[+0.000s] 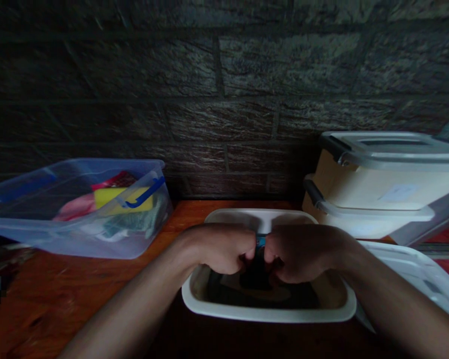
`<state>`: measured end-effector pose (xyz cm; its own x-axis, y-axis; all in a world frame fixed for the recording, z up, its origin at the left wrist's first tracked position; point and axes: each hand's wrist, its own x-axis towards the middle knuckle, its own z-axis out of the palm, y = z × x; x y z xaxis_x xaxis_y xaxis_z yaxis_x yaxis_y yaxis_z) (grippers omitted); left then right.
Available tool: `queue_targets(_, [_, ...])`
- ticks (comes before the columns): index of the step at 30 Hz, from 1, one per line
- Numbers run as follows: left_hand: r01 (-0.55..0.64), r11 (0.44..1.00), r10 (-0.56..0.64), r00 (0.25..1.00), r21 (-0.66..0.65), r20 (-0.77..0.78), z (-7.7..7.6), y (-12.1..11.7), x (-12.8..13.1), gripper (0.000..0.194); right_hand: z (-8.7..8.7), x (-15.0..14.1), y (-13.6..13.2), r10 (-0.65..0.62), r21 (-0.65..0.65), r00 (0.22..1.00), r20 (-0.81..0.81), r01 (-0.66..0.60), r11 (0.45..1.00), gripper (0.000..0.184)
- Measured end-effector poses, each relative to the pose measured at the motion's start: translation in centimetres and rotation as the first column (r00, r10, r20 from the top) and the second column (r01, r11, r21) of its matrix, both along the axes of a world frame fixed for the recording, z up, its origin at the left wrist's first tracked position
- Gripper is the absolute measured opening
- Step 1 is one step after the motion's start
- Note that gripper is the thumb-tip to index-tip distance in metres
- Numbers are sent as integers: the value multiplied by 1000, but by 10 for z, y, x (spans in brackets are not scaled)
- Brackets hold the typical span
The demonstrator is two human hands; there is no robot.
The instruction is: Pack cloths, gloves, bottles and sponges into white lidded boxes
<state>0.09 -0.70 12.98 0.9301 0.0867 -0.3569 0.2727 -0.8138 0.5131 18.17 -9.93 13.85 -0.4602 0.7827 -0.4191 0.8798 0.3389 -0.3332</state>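
A white plastic bin with rounded corners stands on the table in front of me, its inside dark and shadowed. Over its opening, my left hand and my right hand face each other with curled fingers. Between them shows a small blue item, pinched from both sides. Something dark lies below it, and I cannot make out whether the two are joined. The fingers cover most of the item, so its kind is hidden.
On the left, a clear tub with blue handles holds a yellow item, and pink and greenish cloth-like things. Two lidded boxes are stacked at right. A white lid lies by my right arm. A brick wall rises behind the wooden table.
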Motion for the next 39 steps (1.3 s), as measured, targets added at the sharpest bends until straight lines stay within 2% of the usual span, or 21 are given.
queue_targets(5, [8,1000,-7,999,27,-32,3,-1,0,20,-1,-1,0,-9,0,1000,13,9,1000,18])
queue_targets(10, [-4,997,4,1000,75,-2,13,-1,-3,22,3,0,-2,-17,26,999,-42,19,999,16])
queue_targets(14, [-72,997,72,997,28,-10,25,2,-11,22,10,6,-2,-2,45,990,-140,9,999,18])
queue_targets(17, [-112,993,112,994,-35,3,31,4,-17,22,16,13,-3,-32,-9,975,-221,31,999,23])
queue_targets(22, [-108,983,113,993,-149,28,25,-1,-18,24,21,15,-5,-59,-46,955,-292,47,998,36])
queue_targets(26, [-55,996,60,996,-67,70,17,-12,-13,25,19,6,-4,70,31,966,-251,-64,997,30])
queue_targets(29, [-38,999,38,996,1,75,17,-19,-13,26,17,4,-2,115,34,972,-204,-110,993,28])
queue_targets(35, [-148,989,149,986,-20,73,27,-26,-24,31,25,18,-11,34,-7,932,-360,-39,999,43])
queue_targets(39, [-133,989,137,988,-63,76,24,-25,-23,30,24,18,-14,33,-4,933,-359,-37,999,39])
